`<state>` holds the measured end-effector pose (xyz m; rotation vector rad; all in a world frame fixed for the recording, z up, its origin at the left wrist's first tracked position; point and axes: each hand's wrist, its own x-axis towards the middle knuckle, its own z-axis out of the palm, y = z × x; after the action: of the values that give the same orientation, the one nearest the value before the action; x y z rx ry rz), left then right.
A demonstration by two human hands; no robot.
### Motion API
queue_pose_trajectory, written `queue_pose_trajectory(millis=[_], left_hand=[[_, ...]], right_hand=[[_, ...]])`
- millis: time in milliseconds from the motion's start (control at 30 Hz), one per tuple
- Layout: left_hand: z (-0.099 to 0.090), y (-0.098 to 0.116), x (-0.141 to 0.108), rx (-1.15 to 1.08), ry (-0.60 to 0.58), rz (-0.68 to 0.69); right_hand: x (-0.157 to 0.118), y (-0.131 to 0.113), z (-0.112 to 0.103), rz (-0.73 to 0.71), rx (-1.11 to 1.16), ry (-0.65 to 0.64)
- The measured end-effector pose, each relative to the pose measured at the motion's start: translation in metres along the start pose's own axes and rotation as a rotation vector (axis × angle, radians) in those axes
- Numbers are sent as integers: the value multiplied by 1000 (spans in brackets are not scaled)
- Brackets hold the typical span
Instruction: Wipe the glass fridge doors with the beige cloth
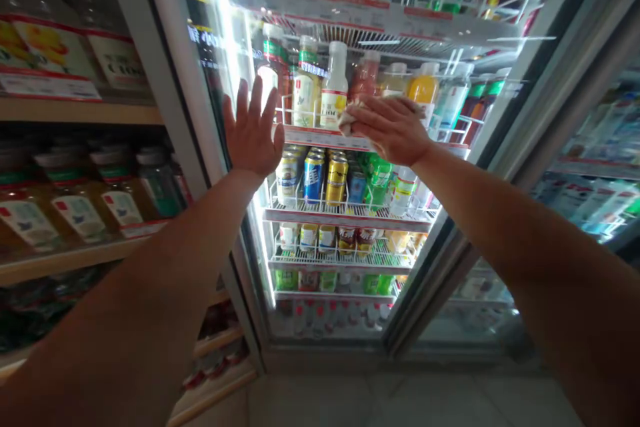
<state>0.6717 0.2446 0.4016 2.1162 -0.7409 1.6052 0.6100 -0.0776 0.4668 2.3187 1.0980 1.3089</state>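
My left hand [253,130] is pressed flat against the glass door of a lit drinks cooler [227,33], its fingers spread and nothing in it. My right hand [387,130] lies on the same glass further right, with a crumpled white cloth [349,119] bunched under its fingers against the pane. Behind the glass, plastic drink bottles [320,83] stand on a wire shelf level with both hands. Below them, several beverage cans [314,177] fill the shelf beneath.
Wooden shelves of bottled drinks with red-edged labels [75,193] stand to the left of the cooler. A second glass cooler door [590,167] lies to the right past a metal frame [440,280]. Pale floor tiles [380,400] run along the bottom.
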Motion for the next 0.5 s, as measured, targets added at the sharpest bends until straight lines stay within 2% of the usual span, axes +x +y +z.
queue_pose_trajectory(millis=[33,67,167,200,233,267,367,400,433,467,500], left_hand=[[0,0,0,13,0,3],[0,0,1,21,1,2],[-3,2,0,15,1,-13],[-4,3,-1,3,-2,-21],[-4,4,-1,-9,-2,-26],[-4,4,-1,-18,1,-29],[-3,4,0,-17,-4,-31],[-3,4,0,-14,-7,-32],[-3,4,1,-19,-11,-35],[-3,5,1,-33,-16,-39],[-4,6,0,-54,-20,-45]], right_hand=[[-1,2,3,17,-7,34],[-3,5,7,88,-33,144],[-7,14,21,464,-157,670],[-9,14,24,547,-192,777],[-10,11,26,555,-214,793],[-10,6,25,484,-217,713],[-12,-12,18,33,-152,211],[-13,-16,17,-59,-127,103],[-13,-17,17,-78,-113,70],[-14,-16,19,-25,-115,128],[-14,-14,22,84,-131,263]])
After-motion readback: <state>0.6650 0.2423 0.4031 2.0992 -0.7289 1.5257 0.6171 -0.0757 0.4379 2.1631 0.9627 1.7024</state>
